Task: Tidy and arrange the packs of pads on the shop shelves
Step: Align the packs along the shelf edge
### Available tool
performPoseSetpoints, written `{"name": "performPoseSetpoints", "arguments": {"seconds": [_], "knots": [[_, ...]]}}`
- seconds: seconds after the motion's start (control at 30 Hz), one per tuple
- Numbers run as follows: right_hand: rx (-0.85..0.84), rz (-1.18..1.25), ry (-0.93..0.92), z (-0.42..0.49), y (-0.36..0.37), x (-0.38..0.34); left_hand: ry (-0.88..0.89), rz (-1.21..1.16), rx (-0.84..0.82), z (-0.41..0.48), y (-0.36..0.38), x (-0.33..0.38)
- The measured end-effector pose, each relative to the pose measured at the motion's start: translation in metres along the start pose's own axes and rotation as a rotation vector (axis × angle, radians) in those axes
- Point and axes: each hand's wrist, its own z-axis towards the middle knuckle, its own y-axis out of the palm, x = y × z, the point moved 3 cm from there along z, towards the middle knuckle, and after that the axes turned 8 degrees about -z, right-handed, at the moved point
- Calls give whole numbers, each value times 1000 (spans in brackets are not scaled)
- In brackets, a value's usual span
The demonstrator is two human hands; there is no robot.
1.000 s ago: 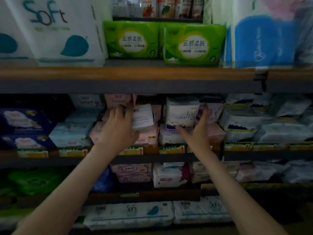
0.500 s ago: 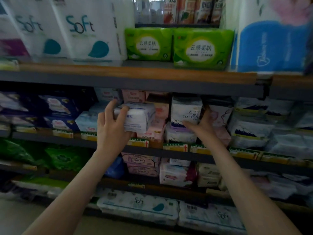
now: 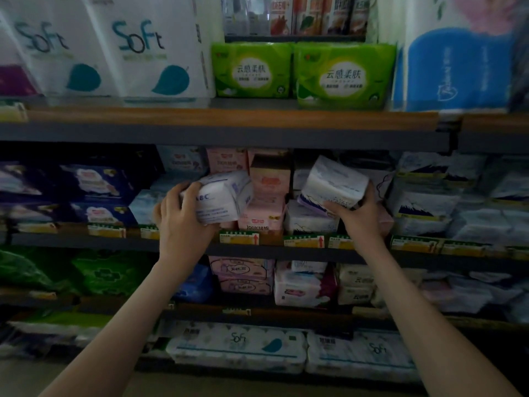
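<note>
White-and-purple pack [image 3: 335, 183] now lifted, gripped by right hand [image 3: 359, 217], left hand [image 3: 180, 224] clutching ABC pack [image 3: 220, 197]

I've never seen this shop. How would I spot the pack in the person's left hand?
Find the wood-edged shelf carrying two green tissue packs and look at the row just under it. Left of centre there, the left hand grips a white pack, tilted in front of the stacks. Its front reads ABC in blue, while its right-hand neighbours are pink packs.
</note>
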Motion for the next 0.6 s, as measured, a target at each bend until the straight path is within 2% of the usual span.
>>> {"name": "performPoseSetpoints", "arguments": {"seconds": [0.17, 0.47, 0.6], "knots": [[64, 51, -50, -15, 9, -12, -15, -76, 66, -3, -12, -18], [-190, -34, -111, -31, 95, -41, -56, -163, 112, -19, -37, -51], [-274, -174, -104, -16, 127, -48, -85, -135, 121, -19, -49, -59]]}}
